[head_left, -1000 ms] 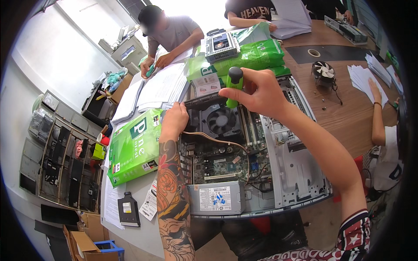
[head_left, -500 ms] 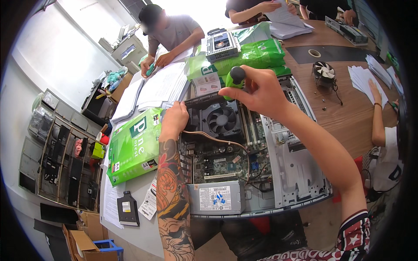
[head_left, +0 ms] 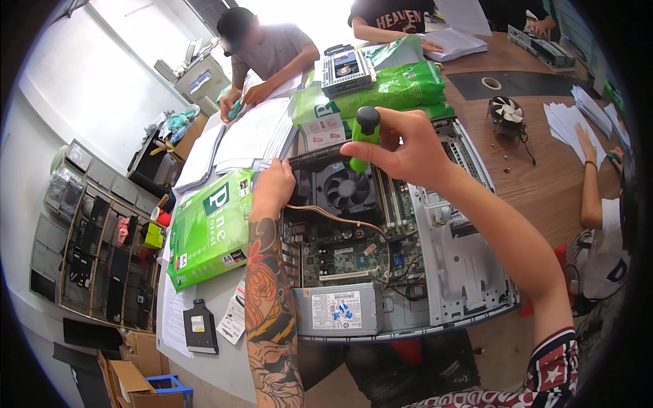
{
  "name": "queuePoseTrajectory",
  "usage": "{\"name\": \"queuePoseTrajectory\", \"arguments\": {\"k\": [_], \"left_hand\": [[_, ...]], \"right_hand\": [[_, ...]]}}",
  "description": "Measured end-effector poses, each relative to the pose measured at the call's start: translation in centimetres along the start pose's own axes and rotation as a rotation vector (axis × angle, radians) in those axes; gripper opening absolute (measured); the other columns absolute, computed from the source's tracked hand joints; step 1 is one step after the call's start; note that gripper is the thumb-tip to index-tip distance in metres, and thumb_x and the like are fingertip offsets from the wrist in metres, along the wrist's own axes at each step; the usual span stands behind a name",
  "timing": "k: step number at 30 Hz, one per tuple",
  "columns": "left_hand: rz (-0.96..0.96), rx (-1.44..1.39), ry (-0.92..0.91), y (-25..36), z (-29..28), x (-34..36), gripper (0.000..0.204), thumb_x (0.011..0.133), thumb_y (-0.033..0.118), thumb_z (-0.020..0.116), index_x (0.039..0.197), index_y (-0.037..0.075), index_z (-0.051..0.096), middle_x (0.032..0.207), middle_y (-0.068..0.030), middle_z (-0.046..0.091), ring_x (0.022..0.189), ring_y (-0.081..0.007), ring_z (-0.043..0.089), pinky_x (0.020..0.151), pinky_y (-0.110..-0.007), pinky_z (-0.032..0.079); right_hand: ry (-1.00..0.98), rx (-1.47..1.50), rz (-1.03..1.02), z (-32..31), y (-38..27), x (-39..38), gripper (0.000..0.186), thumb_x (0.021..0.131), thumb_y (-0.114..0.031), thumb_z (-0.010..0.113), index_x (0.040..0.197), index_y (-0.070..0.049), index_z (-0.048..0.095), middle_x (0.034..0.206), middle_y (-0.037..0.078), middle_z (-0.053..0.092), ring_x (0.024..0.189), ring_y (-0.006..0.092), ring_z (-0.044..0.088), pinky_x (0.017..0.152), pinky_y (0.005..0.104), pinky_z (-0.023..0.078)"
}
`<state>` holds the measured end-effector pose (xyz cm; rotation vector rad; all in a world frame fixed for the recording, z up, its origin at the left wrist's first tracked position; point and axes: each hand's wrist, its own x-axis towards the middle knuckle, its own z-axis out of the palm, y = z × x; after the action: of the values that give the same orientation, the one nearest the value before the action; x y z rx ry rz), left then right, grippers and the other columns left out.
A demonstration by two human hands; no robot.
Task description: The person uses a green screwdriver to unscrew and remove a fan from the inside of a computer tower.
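Observation:
An open desktop computer case [head_left: 459,285] lies before me, showing a black cooling fan [head_left: 340,189], a circuit board [head_left: 340,262], cables and a silver power supply [head_left: 343,309]. My right hand [head_left: 401,146] grips an upright green screwdriver [head_left: 363,132] with a black cap, over the upper edge of the cooler; its tip is hidden. My left hand [head_left: 272,183] is closed on the case's upper left edge, beside a green paper pack [head_left: 211,231].
Paper stacks [head_left: 241,136], more green packs [head_left: 401,88], a loose fan [head_left: 507,119], a tape roll [head_left: 491,83] and a drive [head_left: 201,326] share the table. Co-workers sit opposite [head_left: 265,61], stand behind [head_left: 388,20] and reach in from the right [head_left: 588,177]. Shelving [head_left: 105,258] stands left.
The screwdriver's top tipped slightly and is upright again, with my right fingers shifting on it. My left hand stays put. The co-workers opposite have moved their hands and papers.

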<state>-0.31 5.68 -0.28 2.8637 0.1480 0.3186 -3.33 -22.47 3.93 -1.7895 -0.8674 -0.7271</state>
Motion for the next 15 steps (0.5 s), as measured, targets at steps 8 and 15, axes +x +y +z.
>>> {"name": "queuePoseTrajectory", "arguments": {"k": [8,15], "left_hand": [[0.008,0.007,0.022,-0.7,-0.6,-0.5,0.042,0.1,0.033,0.038,0.103,-0.004,0.056,0.097,-0.0362,0.063,0.094,-0.0524,0.06,0.086,-0.056,0.046],[0.001,-0.008,-0.001,0.2,0.1,0.0,0.043,0.1,0.033,0.037,0.104,-0.004,0.056,0.099,-0.0356,0.063,0.096,-0.0518,0.06,0.087,-0.055,0.046]], "right_hand": [[-0.026,-0.032,-0.166,0.6,-0.4,0.1,0.032,0.076,-0.03,0.084,0.08,-0.005,0.064,0.056,-0.003,0.053,0.045,0.0051,0.04,0.043,0.0222,0.03],[0.036,-0.035,-0.17,0.6,0.2,-0.1,0.033,0.076,-0.031,0.084,0.079,-0.005,0.064,0.054,-0.002,0.05,0.045,0.0054,0.039,0.043,0.0232,0.03]]}}
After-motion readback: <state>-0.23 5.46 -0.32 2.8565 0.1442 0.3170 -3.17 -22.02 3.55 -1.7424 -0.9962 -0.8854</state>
